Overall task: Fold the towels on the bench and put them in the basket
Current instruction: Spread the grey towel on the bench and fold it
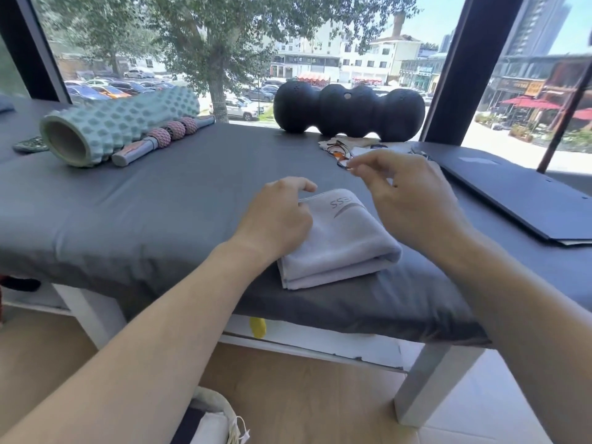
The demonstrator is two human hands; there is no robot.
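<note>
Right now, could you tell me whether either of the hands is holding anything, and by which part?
The left hand rests on the folded towel's far left corner, fingers curled at its edge. The right hand hovers above it, holding nothing.

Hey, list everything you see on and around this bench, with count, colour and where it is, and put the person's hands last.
Folded light grey towel: one, front centre of the bench.
Grey padded bench: one, white legs, by the window.
Mint green bumpy foam roller: one, back left.
Grey massage stick with pink balls: one, beside the foam roller.
Black lumpy foam roller: one, back centre at the window.
Dark flat folder: one, right side.
Small cloth with cords: back centre, too tangled to count.
Pale fabric basket: one, on the floor, partly cut off at the bottom edge.
Left hand: rests on the towel's left edge, fingers curled.
Right hand: hovers above the towel, holding nothing.
</note>
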